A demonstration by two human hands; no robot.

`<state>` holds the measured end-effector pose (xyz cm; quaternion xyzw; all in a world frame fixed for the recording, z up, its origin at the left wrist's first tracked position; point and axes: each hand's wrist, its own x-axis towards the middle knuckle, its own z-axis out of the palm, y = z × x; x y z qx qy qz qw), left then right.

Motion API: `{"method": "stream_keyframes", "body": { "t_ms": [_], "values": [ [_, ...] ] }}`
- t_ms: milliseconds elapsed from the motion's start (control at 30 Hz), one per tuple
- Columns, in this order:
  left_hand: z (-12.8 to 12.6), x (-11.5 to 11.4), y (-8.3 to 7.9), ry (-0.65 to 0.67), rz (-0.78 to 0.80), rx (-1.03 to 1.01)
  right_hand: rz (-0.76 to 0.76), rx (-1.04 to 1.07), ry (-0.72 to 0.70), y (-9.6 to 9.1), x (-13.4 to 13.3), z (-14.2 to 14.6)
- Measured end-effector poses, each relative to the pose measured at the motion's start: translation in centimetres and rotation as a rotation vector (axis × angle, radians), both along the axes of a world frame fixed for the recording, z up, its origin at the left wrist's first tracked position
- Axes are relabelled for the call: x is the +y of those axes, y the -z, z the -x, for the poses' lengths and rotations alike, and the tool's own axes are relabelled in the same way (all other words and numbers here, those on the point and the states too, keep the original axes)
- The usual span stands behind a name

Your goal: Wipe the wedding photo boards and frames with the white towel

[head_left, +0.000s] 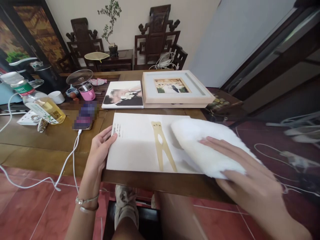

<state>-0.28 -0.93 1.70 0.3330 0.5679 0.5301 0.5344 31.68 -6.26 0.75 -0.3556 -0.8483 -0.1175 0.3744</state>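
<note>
1. While the white plush cloth (213, 156) is held in the right hand (252, 176), fingers laid over its top, a wiping stroke seems to be under way; because of blur, how tightly it is gripped cannot be told.
2. By the cloth, the right end of the white barcoded book (135, 143) is covered. Pressure is best kept light and even, since a pale cover could be smeared or scuffed.
3. By the left hand (100, 148), the book's left edge is pinched, thumb on top. A firm hold there is advised, so that sliding is prevented, with fingertips confined to the rim.
4. Near the book's middle, a tan wishbone-shaped figure (160, 147) is seen; whether it is printed or raised cannot be told, so it is best crossed gently.
5. The book is held at the near side of the wooden table (57, 143), so downward force near that edge should be limited.
6. Just beyond, a photo panel (132, 95) and a pale photo frame (172, 96) are set side by side; bumping them is best avoided.
</note>
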Motion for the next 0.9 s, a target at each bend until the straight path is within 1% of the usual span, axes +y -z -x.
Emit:
{"method": "stream_keyframes", "body": {
  "t_ms": [33, 100, 200, 300, 367, 433, 600, 667, 733, 833, 900],
  "values": [
    [0.1, 0.1, 0.2, 0.009, -0.017, 0.047, 0.013, -0.024, -0.033, 0.2, 0.4, 0.3],
    [0.3, 0.3, 0.5, 0.055, -0.058, 0.176, 0.056, -0.061, -0.053, 0.5, 0.9, 0.8],
    [0.4, 0.5, 0.7, 0.112, -0.105, 0.478, 0.128, -0.112, -0.065, 0.5, 1.1, 1.3],
    [0.3, 0.4, 0.5, 0.127, -0.122, 0.817, 0.147, -0.121, -0.069, 0.1, 1.1, 1.7],
    [0.2, 0.3, 0.3, 0.15, -0.135, 0.941, 0.152, -0.137, -0.076, -0.1, 1.2, 1.9],
    [0.2, 0.3, 0.2, 0.162, -0.151, 0.976, 0.133, -0.155, -0.089, -0.1, 1.5, 2.0],
    [0.1, 0.5, 0.4, 0.165, -0.191, 0.976, 0.048, -0.147, -0.111, 0.7, 2.9, 2.6],
    [0.1, 0.5, 0.5, 0.17, -0.2, 1.009, 0.038, -0.147, -0.127, 1.1, 3.2, 2.8],
    [0.0, 0.5, 0.6, 0.188, -0.226, 1.09, 0.062, -0.152, -0.134, 1.1, 3.2, 3.2],
    [-0.1, 0.3, 0.1, 0.251, -0.29, 1.182, 0.146, -0.123, -0.136, 0.0, 2.7, 3.8],
    [-0.3, -0.2, -1.3, 0.276, -0.353, 1.115, 0.145, 0.007, -0.138, -1.3, 2.0, 3.9]
  ]
}}
